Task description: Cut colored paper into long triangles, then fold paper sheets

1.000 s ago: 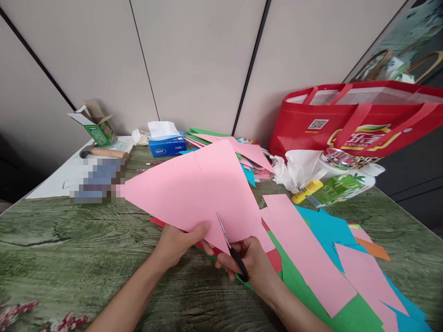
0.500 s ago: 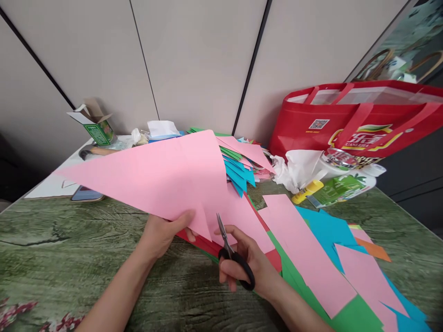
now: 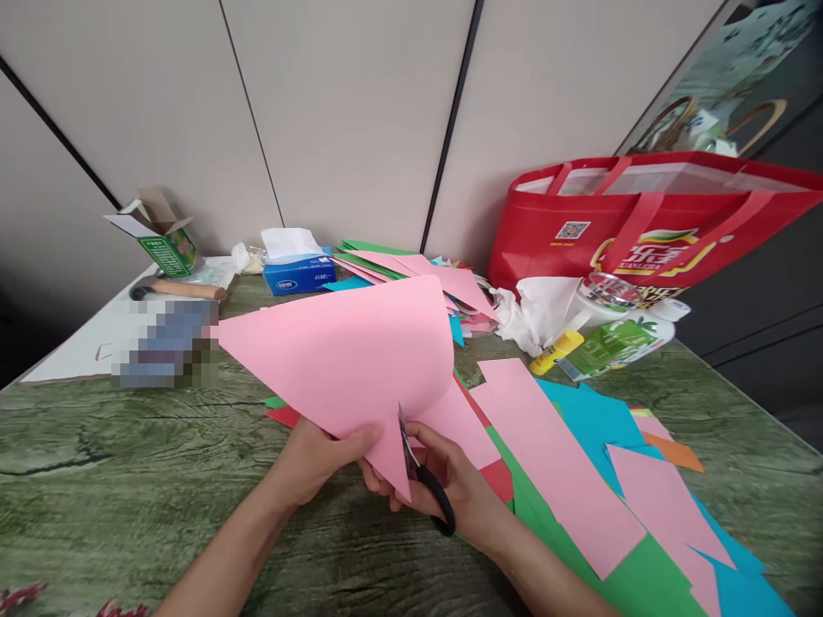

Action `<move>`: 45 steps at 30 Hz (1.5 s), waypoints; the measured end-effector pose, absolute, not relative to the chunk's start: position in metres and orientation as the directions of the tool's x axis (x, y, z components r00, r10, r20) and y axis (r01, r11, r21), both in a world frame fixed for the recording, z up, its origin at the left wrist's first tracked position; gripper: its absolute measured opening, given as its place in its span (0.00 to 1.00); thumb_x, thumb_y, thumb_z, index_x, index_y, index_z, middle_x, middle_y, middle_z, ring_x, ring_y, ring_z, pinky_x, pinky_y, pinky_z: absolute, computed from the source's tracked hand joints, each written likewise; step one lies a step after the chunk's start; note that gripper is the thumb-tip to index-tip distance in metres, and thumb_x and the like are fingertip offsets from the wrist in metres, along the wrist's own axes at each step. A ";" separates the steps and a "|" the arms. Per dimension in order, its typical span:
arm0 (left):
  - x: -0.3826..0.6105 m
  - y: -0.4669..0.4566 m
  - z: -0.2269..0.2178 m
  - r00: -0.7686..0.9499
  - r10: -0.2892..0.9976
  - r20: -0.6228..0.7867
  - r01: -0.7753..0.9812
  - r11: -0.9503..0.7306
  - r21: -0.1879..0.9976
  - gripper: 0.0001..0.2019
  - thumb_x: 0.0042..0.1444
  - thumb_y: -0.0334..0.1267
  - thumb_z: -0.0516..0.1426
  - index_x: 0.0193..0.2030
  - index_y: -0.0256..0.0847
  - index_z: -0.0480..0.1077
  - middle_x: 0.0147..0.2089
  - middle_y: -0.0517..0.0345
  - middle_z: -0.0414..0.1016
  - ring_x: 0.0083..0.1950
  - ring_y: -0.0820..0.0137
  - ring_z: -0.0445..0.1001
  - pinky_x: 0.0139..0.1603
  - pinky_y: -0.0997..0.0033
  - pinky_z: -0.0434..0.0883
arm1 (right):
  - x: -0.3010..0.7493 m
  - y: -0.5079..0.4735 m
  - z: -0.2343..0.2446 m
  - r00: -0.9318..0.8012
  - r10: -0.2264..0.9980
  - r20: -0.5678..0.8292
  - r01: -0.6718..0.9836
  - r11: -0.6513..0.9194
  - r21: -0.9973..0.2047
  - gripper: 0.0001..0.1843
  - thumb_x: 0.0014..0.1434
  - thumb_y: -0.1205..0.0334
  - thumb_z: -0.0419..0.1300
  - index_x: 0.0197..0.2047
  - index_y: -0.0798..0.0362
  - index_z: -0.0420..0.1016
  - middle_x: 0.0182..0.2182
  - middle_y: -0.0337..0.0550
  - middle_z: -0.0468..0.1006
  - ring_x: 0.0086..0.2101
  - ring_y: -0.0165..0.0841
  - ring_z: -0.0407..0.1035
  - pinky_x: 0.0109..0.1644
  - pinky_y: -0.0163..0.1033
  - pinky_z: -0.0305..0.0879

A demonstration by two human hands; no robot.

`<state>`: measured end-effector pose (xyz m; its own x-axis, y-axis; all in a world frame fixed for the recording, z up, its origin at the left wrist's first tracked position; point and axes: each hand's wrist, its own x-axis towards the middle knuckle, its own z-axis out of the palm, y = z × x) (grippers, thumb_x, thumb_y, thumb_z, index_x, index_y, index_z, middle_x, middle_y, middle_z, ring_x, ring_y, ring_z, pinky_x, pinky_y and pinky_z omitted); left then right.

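Note:
My left hand (image 3: 318, 463) pinches the lower edge of a large folded pink paper sheet (image 3: 347, 351), held tilted above the green wood-grain table (image 3: 129, 480). My right hand (image 3: 453, 484) grips black-handled scissors (image 3: 421, 476), whose blades sit at the sheet's lower point, just right of my left thumb. Under both hands lie red, green and pink sheets (image 3: 501, 476).
Pink strips (image 3: 553, 454) over blue and green sheets spread to the right. At the back are a red bag (image 3: 649, 223), crumpled tissue (image 3: 540, 308), a glue stick (image 3: 556, 351), a blue tissue box (image 3: 299, 270), a stack of coloured sheets (image 3: 399, 261) and a small open carton (image 3: 160, 244).
The pink sheet has swung back and turned, its long tip no longer reaching far left. The scissors have moved up against its lower point. The view shifted slightly.

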<state>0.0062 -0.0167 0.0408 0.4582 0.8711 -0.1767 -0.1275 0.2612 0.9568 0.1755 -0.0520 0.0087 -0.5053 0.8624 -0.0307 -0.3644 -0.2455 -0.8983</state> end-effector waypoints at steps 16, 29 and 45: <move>0.014 -0.023 0.036 0.451 0.864 -0.225 -0.070 0.286 0.956 0.12 0.50 0.37 0.57 0.19 0.36 0.74 0.15 0.57 0.75 0.20 0.69 0.74 0.24 0.73 0.71 | 0.169 -0.051 0.016 -0.412 0.911 0.002 -0.374 -0.166 -0.912 0.13 0.49 0.57 0.64 0.33 0.54 0.67 0.23 0.37 0.70 0.25 0.28 0.61 0.29 0.34 0.57; 0.016 -0.024 0.034 0.436 0.869 -0.232 -0.036 0.275 0.961 0.13 0.50 0.38 0.57 0.18 0.38 0.74 0.16 0.58 0.75 0.20 0.68 0.74 0.25 0.72 0.71 | 0.167 -0.051 0.018 -0.389 0.921 -0.029 -0.362 -0.181 -0.914 0.12 0.48 0.57 0.64 0.33 0.55 0.69 0.22 0.37 0.70 0.23 0.26 0.60 0.24 0.32 0.55; 0.013 -0.019 0.034 0.325 0.936 -0.135 -0.201 0.208 0.957 0.10 0.48 0.41 0.59 0.25 0.36 0.70 0.18 0.59 0.72 0.18 0.71 0.70 0.17 0.74 0.68 | 0.167 -0.050 0.014 -0.326 0.934 -0.145 -0.353 -0.262 -0.898 0.18 0.38 0.55 0.69 0.28 0.53 0.67 0.20 0.35 0.70 0.19 0.25 0.60 0.18 0.30 0.57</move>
<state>0.0130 -0.0188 0.0344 0.3253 0.9359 -0.1351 -0.2009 0.2080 0.9573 0.1670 -0.0502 0.0139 -0.3258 0.9343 -0.1445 -0.3530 -0.2620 -0.8982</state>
